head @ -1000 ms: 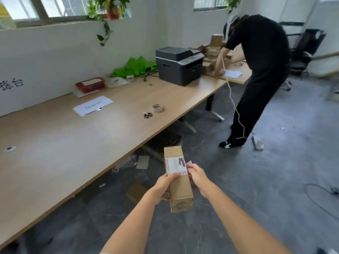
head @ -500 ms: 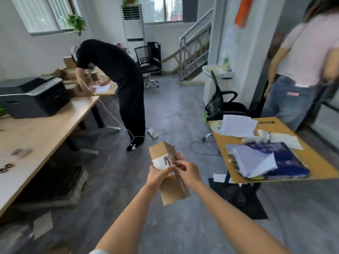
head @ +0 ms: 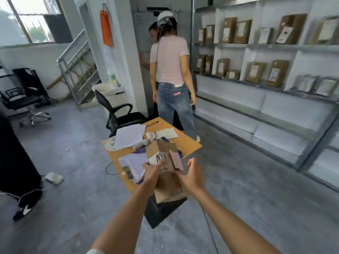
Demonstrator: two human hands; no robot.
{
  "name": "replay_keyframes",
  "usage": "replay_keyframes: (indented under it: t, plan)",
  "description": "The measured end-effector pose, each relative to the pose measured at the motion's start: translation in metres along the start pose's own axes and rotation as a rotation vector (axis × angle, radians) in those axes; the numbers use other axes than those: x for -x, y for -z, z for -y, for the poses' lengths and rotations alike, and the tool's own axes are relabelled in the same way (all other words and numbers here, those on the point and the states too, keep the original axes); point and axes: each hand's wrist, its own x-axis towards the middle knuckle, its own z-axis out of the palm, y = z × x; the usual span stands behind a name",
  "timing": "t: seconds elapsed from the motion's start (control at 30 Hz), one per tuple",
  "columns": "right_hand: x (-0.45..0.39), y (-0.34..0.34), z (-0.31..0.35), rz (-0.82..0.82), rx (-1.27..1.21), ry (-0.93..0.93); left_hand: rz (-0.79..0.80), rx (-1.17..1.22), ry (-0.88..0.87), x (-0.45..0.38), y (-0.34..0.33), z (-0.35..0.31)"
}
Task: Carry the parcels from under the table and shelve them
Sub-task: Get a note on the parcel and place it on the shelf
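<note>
Task status: mid-transit, judged approx halfway for this item. One cardboard parcel is held at chest level, over the near edge of a small side table; not yet shelved. Parcel is long, tilted, w/ white shipping label facing up; far end looks torn or crumpled, though the view is blurred.

Grip: left hand is wrapped round the parcel's left side, thumb pressed on the label. Right hand is curled against the right side, fingers bent inward; whether it bears weight cannot be told.

Shelving unit is seen to the right, well apart from the parcel. Upper 2 tiers are stocked w/ upright labelled parcels; third tier carries several more boxes plus 2 pale flat packets at far right. Lower tiers appear bare, white-backed. Free slots noted on every tier.

Obstruction: a person in a pink top stands near the unit's left end.

Remaining: approach to unit, placement in a free slot. Further parcels under the table: not visible, count unknown
</note>
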Motion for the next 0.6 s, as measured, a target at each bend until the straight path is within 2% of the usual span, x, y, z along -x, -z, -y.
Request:
replay_keyframes:
  t: [0.13, 0.3, 0.4, 0.6]
  plan:
    - [-0.027, 0.06, -0.056, -0.01, 0.037, -0.159, 0.178, -0.085, 0.064, -0.009, -0.084, -0.011]
    - [-0.054, 0.122, -0.107, -0.009, -0.18, -0.321, 0.38, -0.222, 0.07, -0.026, -0.182, -0.022]
    - [-0.073, 0.156, -0.13, -0.099, -0.366, -0.402, 0.468, -0.31, 0.063, -0.045, -0.244, -0.029]
    - [-0.118, 0.223, -0.175, -0.362, -0.519, -0.574, 0.708, -0.299, 0.111, -0.078, -0.361, -0.047]
